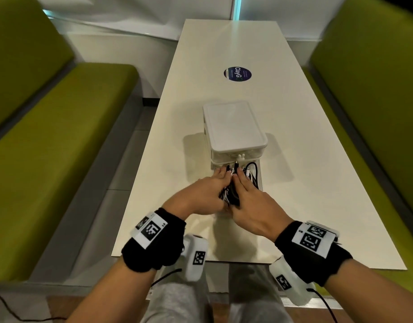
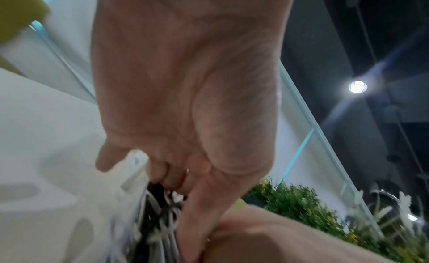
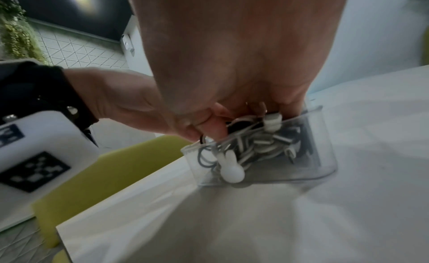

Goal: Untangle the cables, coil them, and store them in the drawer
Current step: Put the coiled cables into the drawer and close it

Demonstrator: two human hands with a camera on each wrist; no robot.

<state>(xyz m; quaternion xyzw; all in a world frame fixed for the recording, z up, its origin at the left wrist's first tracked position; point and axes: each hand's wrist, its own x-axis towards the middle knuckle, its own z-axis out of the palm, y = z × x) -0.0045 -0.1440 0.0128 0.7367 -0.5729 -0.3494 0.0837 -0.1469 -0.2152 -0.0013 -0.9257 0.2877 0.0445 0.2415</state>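
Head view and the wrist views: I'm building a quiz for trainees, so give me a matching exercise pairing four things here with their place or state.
Things:
1. cables
2. drawer
3. round sticker
4. left hand

Places or states:
a. on the table's far half, beyond the storage box
b. pulled open, clear-walled
c. lying in the drawer, black and white
d. over the cables, beside the right hand

Pairs: 1-c, 2-b, 3-a, 4-d

Black and white cables (image 1: 232, 191) bundled inside open clear drawer (image 3: 325, 138)
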